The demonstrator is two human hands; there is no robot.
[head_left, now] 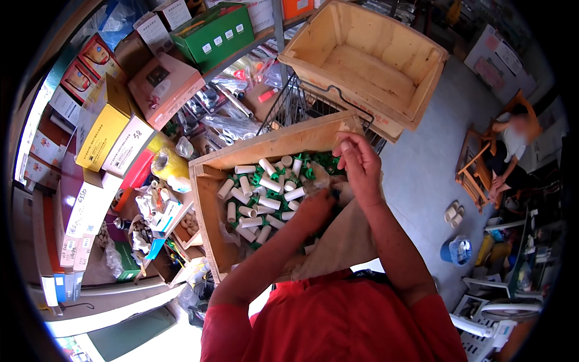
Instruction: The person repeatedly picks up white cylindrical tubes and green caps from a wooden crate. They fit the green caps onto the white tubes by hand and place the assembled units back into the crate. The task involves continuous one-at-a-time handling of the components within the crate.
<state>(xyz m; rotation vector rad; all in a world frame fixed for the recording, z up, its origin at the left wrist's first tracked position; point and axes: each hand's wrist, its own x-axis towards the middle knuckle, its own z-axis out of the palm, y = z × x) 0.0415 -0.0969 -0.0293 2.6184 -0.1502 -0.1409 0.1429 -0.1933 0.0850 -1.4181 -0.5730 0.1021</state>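
A wooden box stands in front of me, filled with short white plastic tubes with green plastic ends. My left hand reaches down into its right part. The fingers there are hidden, beside a crumpled clear plastic bag and something dark I cannot make out. Above the box's right side, close to the far rim, my right hand is raised with loosely bent fingers apart and nothing visible in them. A brown sheet, perhaps cardboard, slants across the near right corner under my forearms.
Beyond the box, an empty wooden crate rests above a black wire basket. Shelves on the left carry stacked cartons, including a green box and a yellow box. At right, a person sits past slippers and a blue bin.
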